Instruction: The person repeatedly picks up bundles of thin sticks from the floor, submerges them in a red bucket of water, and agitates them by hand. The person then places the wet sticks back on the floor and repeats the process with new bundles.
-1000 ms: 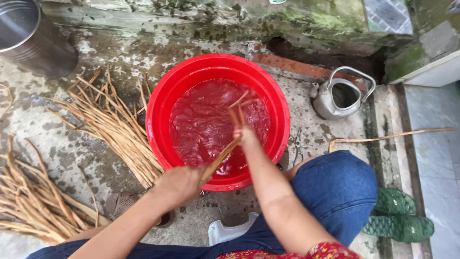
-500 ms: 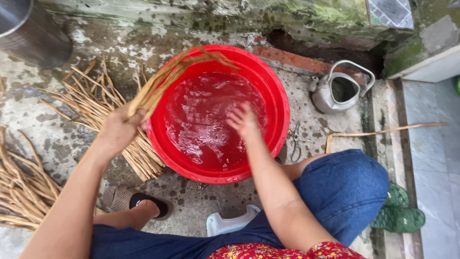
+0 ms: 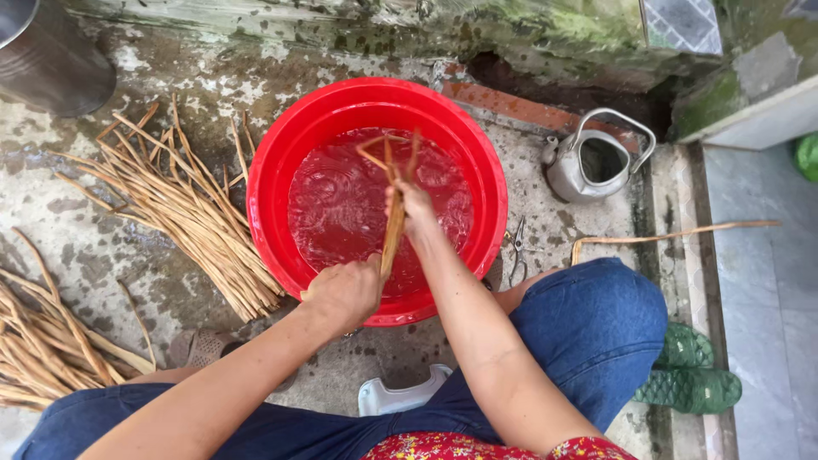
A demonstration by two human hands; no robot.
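In the head view you crouch over a red basin (image 3: pixel 281 162) that fills the upper middle of the frame, with water (image 3: pixel 341 204) inside it. Your left hand (image 3: pixel 343 294) sits at the basin's near rim, just below centre, fingers curled shut around the lower end of a small bundle of stalks (image 3: pixel 394 226). Your right hand (image 3: pixel 415 209) is higher up, over the water, closed around the same bundle near its middle. The bundle runs almost straight up the frame from one fist to the other, and its loose ends fan out above your right hand, over the water at the basin's centre. Whether those ends touch the water you cannot tell.

Left of the basin, a pile of stalks (image 3: pixel 183 213) lies on the wet concrete floor (image 3: pixel 94 255), its near ends close against the basin wall. A second heap (image 3: pixel 51 341) lies at the lower left edge. At the upper left corner stands a metal pot (image 3: pixel 51 60), partly cut off by the frame. To the right of the basin sits a metal kettle (image 3: pixel 596 166) with its lid off and handle up. Between basin and kettle, lower down, a pair of scissors (image 3: pixel 517 255) lies on the floor beside your knee. One long bent stalk (image 3: pixel 673 234) lies right of the scissors. Green sandals (image 3: pixel 690 375) show at the lower right, beside your blue trouser leg (image 3: pixel 588 332). A white stool (image 3: pixel 400 396) peeks out at the lower middle.
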